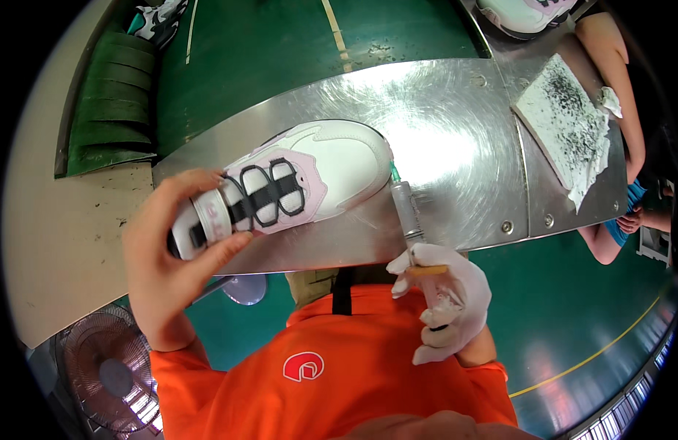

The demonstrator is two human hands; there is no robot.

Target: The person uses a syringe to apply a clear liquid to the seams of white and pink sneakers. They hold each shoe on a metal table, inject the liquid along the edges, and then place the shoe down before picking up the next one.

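A white and pink sneaker with black laces lies on the steel tabletop, its toe pointing right. My bare left hand grips the heel and collar end, thumb on the near side and fingers on the far side. In my right hand, which wears a white glove, is a clear syringe with a green tip. That tip is at the edge of the sneaker's toe; whether it touches cannot be made out. The fingers wrap the syringe's barrel and plunger end.
A steel table spans the front, with a green conveyor belt beyond it. On the right lies a white pad with black specks, near a co-worker's arm. Another sneaker is at top right. A fan stands lower left.
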